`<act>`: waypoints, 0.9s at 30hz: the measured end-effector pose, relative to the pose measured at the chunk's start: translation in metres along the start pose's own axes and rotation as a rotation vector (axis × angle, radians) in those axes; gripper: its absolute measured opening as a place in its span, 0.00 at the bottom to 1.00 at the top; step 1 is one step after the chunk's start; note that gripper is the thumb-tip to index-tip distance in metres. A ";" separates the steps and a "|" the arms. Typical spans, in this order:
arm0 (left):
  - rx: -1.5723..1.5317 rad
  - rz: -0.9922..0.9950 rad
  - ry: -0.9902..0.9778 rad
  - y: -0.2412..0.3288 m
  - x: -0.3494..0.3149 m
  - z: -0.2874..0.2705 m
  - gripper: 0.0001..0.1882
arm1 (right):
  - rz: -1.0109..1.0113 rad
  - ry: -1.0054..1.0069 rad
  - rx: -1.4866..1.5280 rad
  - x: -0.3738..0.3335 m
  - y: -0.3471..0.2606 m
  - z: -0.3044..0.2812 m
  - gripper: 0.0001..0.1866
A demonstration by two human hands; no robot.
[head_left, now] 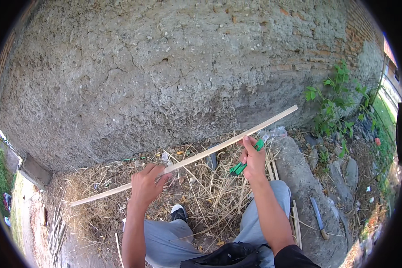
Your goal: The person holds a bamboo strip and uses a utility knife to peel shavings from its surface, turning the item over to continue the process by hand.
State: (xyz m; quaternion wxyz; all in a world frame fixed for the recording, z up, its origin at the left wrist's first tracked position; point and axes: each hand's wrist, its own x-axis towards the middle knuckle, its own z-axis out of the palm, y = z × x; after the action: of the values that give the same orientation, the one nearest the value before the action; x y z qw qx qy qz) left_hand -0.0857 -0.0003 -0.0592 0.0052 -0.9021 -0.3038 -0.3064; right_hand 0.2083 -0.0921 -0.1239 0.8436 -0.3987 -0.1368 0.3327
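A long, pale, flat wooden strip (210,151) slants across in front of me, its right end higher and farther off, near the wall. My left hand (147,182) is closed round it left of the middle, fingers over the top. My right hand (253,163) presses its thumb against the strip right of the middle. The same hand grips a green-and-black hand tool (239,169), which sticks out on both sides of the fist; its exact kind is hidden by the fingers.
A rough, crumbling wall (165,80) rises ahead. Dry shavings (210,187) cover the ground round my feet. To the right, a knife (318,216) lies on a stone slab (295,178), with a leafy plant (337,107) beyond. More strips (295,223) lie beside my right leg.
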 end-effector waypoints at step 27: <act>-0.092 -0.062 0.088 -0.017 -0.019 0.025 0.08 | -0.078 -0.101 -0.059 -0.004 -0.004 0.013 0.23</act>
State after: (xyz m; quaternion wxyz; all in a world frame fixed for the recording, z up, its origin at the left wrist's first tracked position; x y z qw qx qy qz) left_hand -0.0935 0.0082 -0.0930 -0.0325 -0.8773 -0.3165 -0.3592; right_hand 0.2012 -0.0891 -0.1126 0.8359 -0.4003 -0.2043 0.3151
